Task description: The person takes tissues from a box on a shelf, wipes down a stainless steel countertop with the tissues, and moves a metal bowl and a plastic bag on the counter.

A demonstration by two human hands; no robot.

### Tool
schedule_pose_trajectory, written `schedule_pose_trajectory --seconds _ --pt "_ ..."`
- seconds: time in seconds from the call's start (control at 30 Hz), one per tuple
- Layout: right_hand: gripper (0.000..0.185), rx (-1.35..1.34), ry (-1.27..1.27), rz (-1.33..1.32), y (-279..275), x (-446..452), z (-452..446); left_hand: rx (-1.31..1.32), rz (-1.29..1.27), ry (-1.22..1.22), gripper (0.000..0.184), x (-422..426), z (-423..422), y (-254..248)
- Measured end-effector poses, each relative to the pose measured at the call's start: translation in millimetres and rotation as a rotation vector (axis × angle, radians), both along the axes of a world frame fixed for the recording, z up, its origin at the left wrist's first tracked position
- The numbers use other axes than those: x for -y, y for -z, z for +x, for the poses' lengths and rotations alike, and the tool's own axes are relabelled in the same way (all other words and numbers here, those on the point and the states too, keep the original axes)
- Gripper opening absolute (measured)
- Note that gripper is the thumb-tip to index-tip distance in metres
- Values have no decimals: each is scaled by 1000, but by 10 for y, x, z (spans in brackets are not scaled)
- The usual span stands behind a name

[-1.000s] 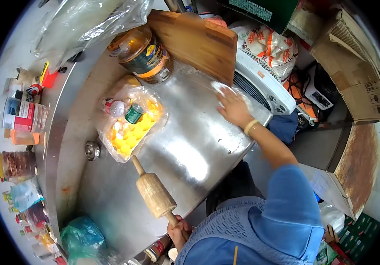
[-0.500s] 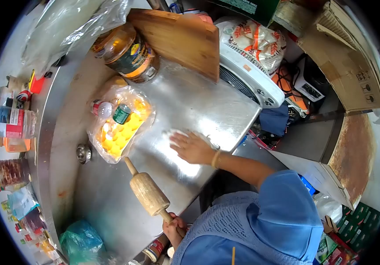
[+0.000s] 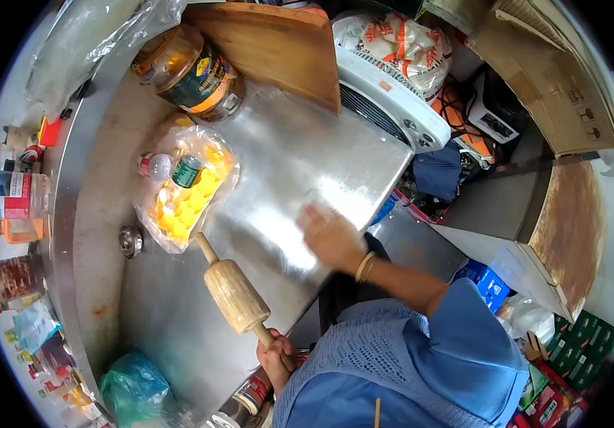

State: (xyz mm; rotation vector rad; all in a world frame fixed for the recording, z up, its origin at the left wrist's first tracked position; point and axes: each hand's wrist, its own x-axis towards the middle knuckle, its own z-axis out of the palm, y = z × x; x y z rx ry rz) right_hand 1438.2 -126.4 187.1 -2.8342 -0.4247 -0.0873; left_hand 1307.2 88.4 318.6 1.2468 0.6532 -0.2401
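My left hand (image 3: 276,356) is wrapped round the lower handle of a wooden rolling pin (image 3: 235,294), which I hold tilted at the front edge of a steel worktop (image 3: 178,314). The pin's other handle points toward a clear plastic bag (image 3: 222,187) with yellow rounded pieces in it. My right hand (image 3: 332,239) is over the worktop's right part, its fingers smeared by motion. Whether it touches the steel or holds anything cannot be made out. Yellowish bands circle the right wrist. A green-labelled container (image 3: 186,171) and a clear, pink-edged container (image 3: 157,167) rest on the bag.
A large bottle (image 3: 207,82) and an upright wooden board (image 3: 271,46) stand at the back. A white appliance (image 3: 392,93) carries a printed plastic bag (image 3: 399,50). A green plastic bag (image 3: 134,389) lies at the lower left, and a small metal container (image 3: 130,242) stands by the wall.
My right hand, flat with spread fingers before, has moved back toward my body and is now blurred. The left hand still grips the rolling pin. The view has shifted slightly.
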Motion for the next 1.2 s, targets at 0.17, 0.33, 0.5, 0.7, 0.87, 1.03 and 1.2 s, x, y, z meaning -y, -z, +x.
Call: schedule_pose_trajectory --seconds 0.17,0.33,0.5,0.7,0.87,1.03,1.2 --pt "30 170 -504 306 -3 -186 -380 29 -48 6 21 -38 17 45" --pt "40 139 40 -83 93 1032 291 28 -46 0 22 -51 -2 -1" --pt "40 -44 172 -166 204 677 344 53 -57 4 21 -89 -15 8" --pt "65 -327 -506 328 -123 62 -314 36 -49 -47 21 -86 6 17" --pt "72 -418 -457 -17 -389 733 160 39 -54 -32 22 -98 -39 18" --pt "78 -386 -123 -133 -332 1346 522 52 -80 -44 21 -166 -160 -53" --pt "62 -332 -221 -82 -126 825 99 71 -45 -133 21 -201 -275 -71"
